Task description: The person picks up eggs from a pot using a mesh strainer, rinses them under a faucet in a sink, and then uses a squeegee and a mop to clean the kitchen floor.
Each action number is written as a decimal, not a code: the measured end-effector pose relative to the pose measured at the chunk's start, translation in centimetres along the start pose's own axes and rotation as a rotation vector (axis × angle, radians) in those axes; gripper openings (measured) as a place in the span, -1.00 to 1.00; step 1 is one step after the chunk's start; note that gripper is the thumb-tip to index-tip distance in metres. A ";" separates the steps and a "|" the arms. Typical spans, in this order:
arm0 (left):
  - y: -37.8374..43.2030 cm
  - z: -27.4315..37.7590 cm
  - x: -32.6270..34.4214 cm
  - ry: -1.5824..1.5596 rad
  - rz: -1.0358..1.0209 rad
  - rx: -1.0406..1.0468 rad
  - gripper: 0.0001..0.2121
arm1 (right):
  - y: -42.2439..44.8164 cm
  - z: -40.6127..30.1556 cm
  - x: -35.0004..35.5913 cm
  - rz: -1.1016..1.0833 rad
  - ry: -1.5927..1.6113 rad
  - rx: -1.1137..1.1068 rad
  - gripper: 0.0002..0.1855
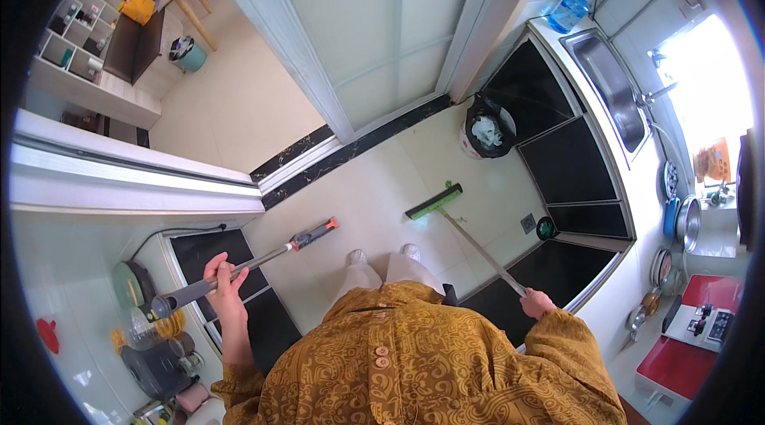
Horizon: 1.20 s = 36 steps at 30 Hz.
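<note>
My left hand grips the pole of a mop, its fingers partly around the metal shaft below a thick grey end. The mop's grey-and-orange head is to the left of my feet; whether it touches the floor I cannot tell. In my right hand is the upper part of the long handle of a floor squeegee. Its green head with a dark strip is down on the pale tiles in front of my feet. Green leafy scraps lie beside that head.
A bin with a black liner stands ahead right by the dark cabinets. A black marble threshold crosses the doorway beside a glazed sliding door. Counters with a sink and a red stove line the right.
</note>
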<state>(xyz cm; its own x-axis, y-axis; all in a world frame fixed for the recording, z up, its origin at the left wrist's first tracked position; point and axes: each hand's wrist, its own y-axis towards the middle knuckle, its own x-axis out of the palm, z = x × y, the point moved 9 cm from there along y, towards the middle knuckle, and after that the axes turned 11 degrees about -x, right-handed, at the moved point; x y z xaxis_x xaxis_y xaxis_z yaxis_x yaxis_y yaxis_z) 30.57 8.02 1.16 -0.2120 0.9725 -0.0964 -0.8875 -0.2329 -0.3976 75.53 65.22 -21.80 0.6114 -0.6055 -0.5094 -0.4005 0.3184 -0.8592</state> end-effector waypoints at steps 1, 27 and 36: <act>0.4 -0.7 0.6 -0.025 -0.002 0.005 -0.83 | -2.0 -0.6 -0.9 -0.007 0.003 0.018 -0.66; -0.2 -6.0 11.4 0.149 -0.199 0.020 -0.81 | 21.1 -17.1 -16.1 0.166 -0.118 -0.482 -0.70; 1.4 -5.4 9.0 0.137 -0.162 0.038 -0.79 | 8.8 -7.2 -9.5 0.209 0.018 -0.214 -0.77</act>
<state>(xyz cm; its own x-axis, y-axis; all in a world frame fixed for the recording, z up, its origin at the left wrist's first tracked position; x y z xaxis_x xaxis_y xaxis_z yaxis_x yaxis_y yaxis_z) 29.62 16.42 -5.21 -0.0105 0.9874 -0.1581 -0.9206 -0.0712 -0.3838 61.30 68.54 -24.17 0.4894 -0.5560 -0.6719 -0.6524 0.2779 -0.7051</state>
